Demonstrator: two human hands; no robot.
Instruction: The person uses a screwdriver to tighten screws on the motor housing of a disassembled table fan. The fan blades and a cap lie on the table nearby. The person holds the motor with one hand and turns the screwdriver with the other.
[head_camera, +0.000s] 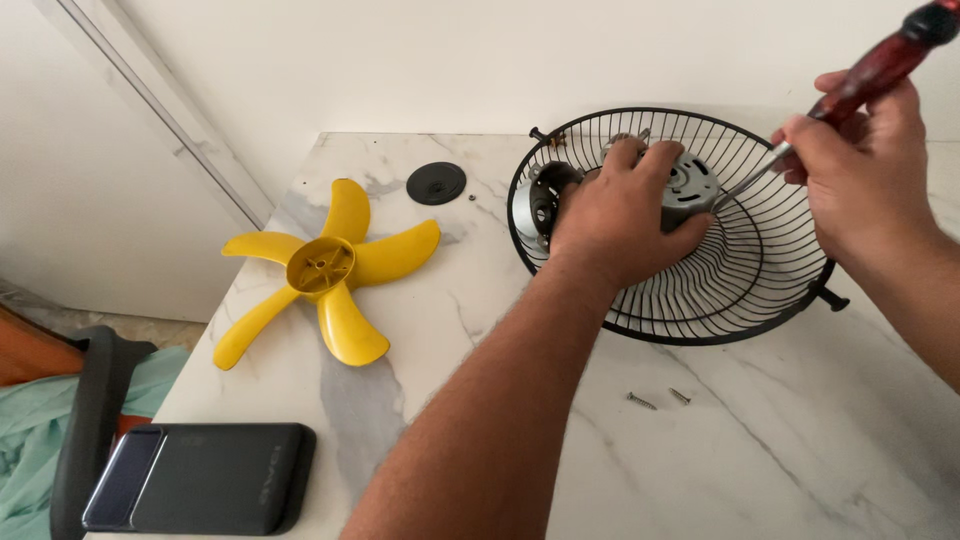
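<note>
- While the left hand (625, 215) lies with fingers curled over the grey motor (690, 185) in the upper middle of the frame, the motor sits inside the black wire grille (740, 310) on the marble table (780, 450).
- The right hand (865, 170), at the upper right, is closed around a screwdriver (870, 75) with a red handle; its tip meets the motor.
- Two loose screws (660, 398) lie just below the grille.
- A yellow fan blade (325, 268) rests at centre left, a black round cap (436, 183) above it.
- A dark power bank (200, 478) lies at the lower left.
</note>
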